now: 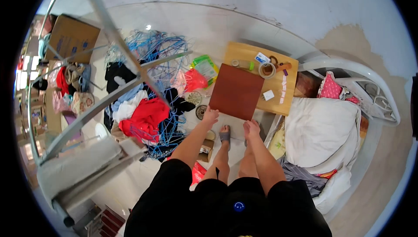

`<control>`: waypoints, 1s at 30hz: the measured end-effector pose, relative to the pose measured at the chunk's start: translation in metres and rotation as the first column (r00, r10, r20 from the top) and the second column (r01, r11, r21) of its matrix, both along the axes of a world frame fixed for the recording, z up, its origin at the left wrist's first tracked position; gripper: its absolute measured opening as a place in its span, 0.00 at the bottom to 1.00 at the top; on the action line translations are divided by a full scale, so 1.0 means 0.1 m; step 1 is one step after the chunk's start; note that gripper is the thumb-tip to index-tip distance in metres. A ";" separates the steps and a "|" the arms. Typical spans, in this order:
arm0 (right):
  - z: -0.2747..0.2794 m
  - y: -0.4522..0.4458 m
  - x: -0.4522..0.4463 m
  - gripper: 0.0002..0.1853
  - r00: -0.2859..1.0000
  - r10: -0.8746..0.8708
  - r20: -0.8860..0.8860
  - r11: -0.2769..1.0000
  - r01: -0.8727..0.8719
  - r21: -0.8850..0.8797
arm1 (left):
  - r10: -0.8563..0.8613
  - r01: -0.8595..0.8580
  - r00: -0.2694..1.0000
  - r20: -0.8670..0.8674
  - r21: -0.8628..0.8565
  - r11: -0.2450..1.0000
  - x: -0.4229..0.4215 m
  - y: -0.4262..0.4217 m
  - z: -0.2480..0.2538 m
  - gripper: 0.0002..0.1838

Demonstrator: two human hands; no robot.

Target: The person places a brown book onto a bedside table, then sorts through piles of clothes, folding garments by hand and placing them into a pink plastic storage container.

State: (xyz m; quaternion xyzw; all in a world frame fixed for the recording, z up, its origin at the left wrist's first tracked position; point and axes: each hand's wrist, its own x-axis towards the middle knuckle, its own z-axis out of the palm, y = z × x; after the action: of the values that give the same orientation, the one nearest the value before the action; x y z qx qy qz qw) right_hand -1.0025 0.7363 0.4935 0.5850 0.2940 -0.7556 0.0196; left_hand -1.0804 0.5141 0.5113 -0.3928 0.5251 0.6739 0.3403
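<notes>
Head view: left grip (211, 115) and right grip (251, 129) both grasp 1 brown board (237, 91) by its near corners.

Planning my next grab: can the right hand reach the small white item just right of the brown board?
Probably yes: the small white item lies uncovered beside the brown board, though the right hand, at the board's near edge, may need to let go first.

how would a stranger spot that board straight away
Find the pale wooden table left of the white bedding. At its left side, the left hand and right hand hold the board. Unlike the pale table, it is plain, square and dark reddish brown.
</notes>
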 end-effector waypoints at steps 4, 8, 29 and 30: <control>0.62 -0.02 0.42 0.22 0.990 0.108 -0.094 0.992 -0.114 -0.054 | -0.044 0.041 0.997 -0.070 -0.040 0.998 0.37 -0.16 0.49 0.30; 1.16 -0.11 0.90 0.17 0.954 0.218 -0.207 0.968 -0.238 -0.080 | -0.016 0.005 0.992 -0.129 -0.081 0.997 0.92 -0.55 0.81 0.27; 1.37 -0.50 4.05 0.09 0.945 0.262 -0.195 0.937 -0.298 -0.184 | 0.286 -0.477 0.842 -0.457 -0.383 0.791 5.18 -2.83 2.73 0.13; 1.26 -0.46 4.21 0.09 0.947 0.274 -0.167 0.938 -0.302 -0.173 | 0.285 -0.486 0.833 -0.475 -0.381 0.786 5.29 -2.94 2.74 0.13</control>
State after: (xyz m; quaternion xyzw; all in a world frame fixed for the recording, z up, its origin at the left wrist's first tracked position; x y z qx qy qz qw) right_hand -0.5815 0.6906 0.6199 0.4759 0.3015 -0.8092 0.1669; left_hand -0.5518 0.2201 0.7856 -0.4233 0.6406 0.6399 -0.0303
